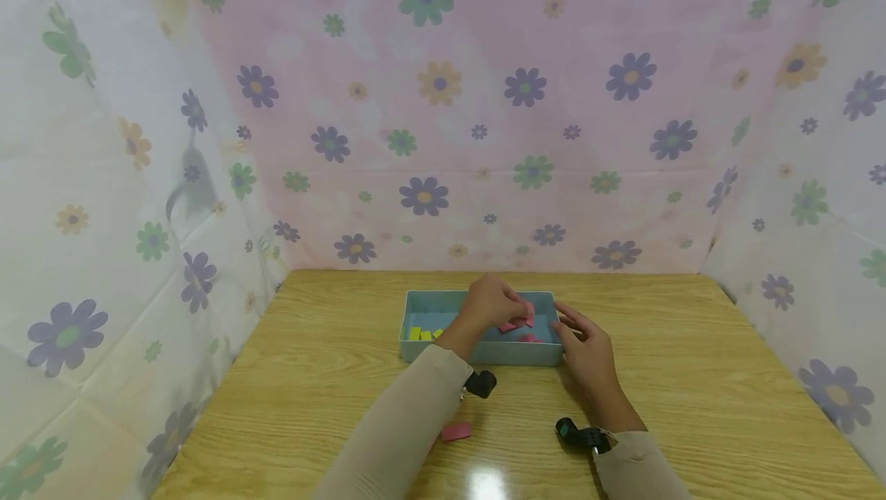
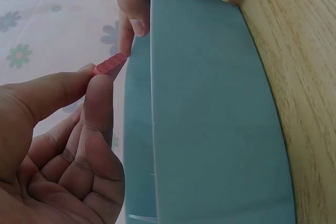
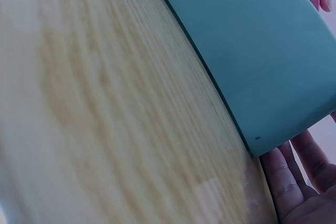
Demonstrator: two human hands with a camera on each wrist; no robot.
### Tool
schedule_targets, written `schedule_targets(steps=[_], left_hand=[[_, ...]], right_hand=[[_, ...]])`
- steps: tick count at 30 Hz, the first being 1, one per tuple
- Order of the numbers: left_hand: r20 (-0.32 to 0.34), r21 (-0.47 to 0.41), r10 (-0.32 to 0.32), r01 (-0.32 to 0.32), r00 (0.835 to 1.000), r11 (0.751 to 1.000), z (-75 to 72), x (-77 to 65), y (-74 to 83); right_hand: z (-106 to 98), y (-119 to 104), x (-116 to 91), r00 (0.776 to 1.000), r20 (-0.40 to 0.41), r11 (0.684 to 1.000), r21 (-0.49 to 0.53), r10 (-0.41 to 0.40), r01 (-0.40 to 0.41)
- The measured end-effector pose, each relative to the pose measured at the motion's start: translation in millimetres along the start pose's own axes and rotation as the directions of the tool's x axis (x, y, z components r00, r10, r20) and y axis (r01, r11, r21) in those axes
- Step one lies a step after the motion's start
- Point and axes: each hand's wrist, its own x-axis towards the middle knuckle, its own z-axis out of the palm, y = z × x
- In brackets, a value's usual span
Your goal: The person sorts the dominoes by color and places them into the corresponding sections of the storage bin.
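Observation:
A long light-blue box (image 1: pixel 477 354) with low walls stands on the wooden table. My left hand (image 1: pixel 490 304) is over its right half, pinching a small flat pink piece (image 2: pixel 110 64) with a ribbed edge between thumb and fingertip. At the box's right end, my right hand (image 1: pixel 587 348) holds the wall, with the thumb at the rim and other fingers (image 3: pixel 283 179) along the outside. Inside the box, pink pieces (image 1: pixel 529 338) lie at the right and several yellow pieces (image 1: pixel 415 334) at the left. My left hand and the walls partly hide the inside.
Another pink piece (image 1: pixel 457 431) lies on the table (image 1: pixel 332 377) in front of the box, beside my left sleeve, which partly covers that spot. Flower-patterned cloth (image 1: pixel 477 131) hangs behind the table and along both sides.

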Motion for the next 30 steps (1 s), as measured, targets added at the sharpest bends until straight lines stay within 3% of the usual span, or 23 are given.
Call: schedule_targets(steps=[23,30], left_hand=[[-0.004,0.078,0.006,-0.005,1.000,0.997,-3.3,-0.3,0.1],[0.006,0.064,0.008,-0.008,1.000,0.998,-0.6,1.7,-1.1]], right_hand=[[1.5,1.4,1.3,1.000,0.000,1.000,0.011,0.007,-0.007],[1.2,3.2,2.1,1.000,-0.002,1.000,0.008,-0.003,0.003]])
